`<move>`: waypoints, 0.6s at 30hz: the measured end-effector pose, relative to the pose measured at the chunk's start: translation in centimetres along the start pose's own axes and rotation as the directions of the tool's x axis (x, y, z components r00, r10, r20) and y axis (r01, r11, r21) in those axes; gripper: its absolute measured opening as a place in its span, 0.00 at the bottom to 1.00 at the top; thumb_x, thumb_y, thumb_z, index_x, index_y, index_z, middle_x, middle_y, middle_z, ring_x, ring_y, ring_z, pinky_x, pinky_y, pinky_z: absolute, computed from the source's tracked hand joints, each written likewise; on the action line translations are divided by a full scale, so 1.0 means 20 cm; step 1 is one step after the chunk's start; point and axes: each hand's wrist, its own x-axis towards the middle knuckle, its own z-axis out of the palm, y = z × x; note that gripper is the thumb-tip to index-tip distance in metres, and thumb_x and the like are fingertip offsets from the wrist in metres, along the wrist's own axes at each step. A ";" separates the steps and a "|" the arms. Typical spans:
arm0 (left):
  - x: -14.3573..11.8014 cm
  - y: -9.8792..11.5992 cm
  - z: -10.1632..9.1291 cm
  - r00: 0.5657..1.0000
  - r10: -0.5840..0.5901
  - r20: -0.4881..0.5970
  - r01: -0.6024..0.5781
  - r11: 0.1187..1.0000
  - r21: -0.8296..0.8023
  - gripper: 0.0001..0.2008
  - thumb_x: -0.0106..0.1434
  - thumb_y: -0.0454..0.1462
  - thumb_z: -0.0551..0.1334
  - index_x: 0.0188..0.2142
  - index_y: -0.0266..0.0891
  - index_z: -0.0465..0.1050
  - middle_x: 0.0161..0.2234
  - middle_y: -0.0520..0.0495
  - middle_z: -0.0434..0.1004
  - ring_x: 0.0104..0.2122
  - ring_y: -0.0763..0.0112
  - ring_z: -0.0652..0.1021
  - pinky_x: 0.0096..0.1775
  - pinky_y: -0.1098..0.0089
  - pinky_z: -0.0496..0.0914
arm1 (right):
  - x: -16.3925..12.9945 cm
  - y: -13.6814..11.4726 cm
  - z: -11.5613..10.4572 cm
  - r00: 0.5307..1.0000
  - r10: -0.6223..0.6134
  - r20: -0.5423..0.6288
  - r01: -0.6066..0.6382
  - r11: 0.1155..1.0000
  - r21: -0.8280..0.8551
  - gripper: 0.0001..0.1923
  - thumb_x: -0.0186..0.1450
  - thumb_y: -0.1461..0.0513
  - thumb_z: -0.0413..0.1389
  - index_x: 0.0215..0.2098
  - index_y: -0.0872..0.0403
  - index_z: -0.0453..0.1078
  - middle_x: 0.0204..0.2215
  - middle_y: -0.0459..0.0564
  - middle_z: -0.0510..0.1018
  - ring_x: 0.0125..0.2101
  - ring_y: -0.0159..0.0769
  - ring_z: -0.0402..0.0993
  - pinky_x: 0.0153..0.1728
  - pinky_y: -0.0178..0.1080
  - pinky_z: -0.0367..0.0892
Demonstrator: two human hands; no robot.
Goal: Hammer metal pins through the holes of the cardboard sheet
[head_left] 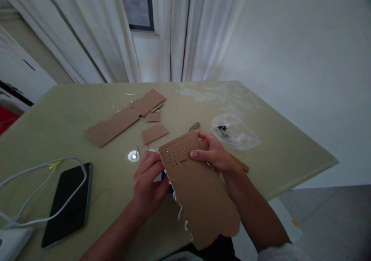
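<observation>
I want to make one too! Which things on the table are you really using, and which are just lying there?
In use:
- cardboard with holes, held by the left hand and the right hand

Lying about:
- phone with a white cable across it
- cardboard scraps
- plastic bag
- small shiny metal thing

Pale green bench (58, 121), brown cardboard pieces (124, 118) lying flat near its middle, black phone (68, 205) under a white cable (37, 176), crumpled clear plastic bag (236, 133)
</observation>
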 end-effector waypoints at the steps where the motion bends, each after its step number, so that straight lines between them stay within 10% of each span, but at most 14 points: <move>1: 0.00 0.00 0.00 1.000 0.000 -0.006 0.000 1.000 -0.005 0.06 0.68 0.30 0.68 0.39 0.43 0.82 0.38 0.46 0.85 0.39 0.62 0.81 0.39 0.64 0.75 | 0.00 0.00 0.00 1.000 0.009 0.004 -0.009 1.000 -0.012 0.31 0.56 0.57 0.79 0.52 0.51 0.73 0.41 0.49 0.89 0.35 0.40 0.88 0.36 0.39 0.82; 10: -0.01 -0.03 0.00 0.990 -0.129 0.064 0.127 0.992 0.027 0.09 0.69 0.31 0.66 0.46 0.42 0.82 0.46 0.45 0.84 0.45 0.62 0.82 0.43 0.65 0.76 | 0.01 0.00 0.02 0.998 -0.030 -0.053 0.027 0.998 -0.055 0.28 0.58 0.56 0.78 0.51 0.51 0.73 0.41 0.49 0.89 0.35 0.39 0.88 0.35 0.37 0.82; 14: 0.00 -0.04 0.01 0.954 -0.285 -0.090 0.286 0.958 -0.005 0.15 0.75 0.32 0.61 0.57 0.44 0.78 0.52 0.44 0.81 0.46 0.65 0.81 0.45 0.65 0.76 | 0.03 0.00 -0.01 0.986 -0.096 -0.139 0.086 0.993 -0.079 0.29 0.58 0.55 0.78 0.51 0.50 0.73 0.43 0.50 0.88 0.36 0.40 0.88 0.36 0.39 0.83; 18: 0.02 -0.01 -0.01 0.977 -0.094 -0.192 0.117 0.987 0.113 0.15 0.73 0.30 0.65 0.57 0.45 0.79 0.50 0.45 0.82 0.47 0.64 0.80 0.49 0.62 0.73 | 0.03 0.00 -0.02 0.977 -0.143 -0.158 0.112 0.975 -0.191 0.27 0.58 0.55 0.78 0.50 0.50 0.74 0.41 0.48 0.87 0.36 0.39 0.86 0.36 0.38 0.81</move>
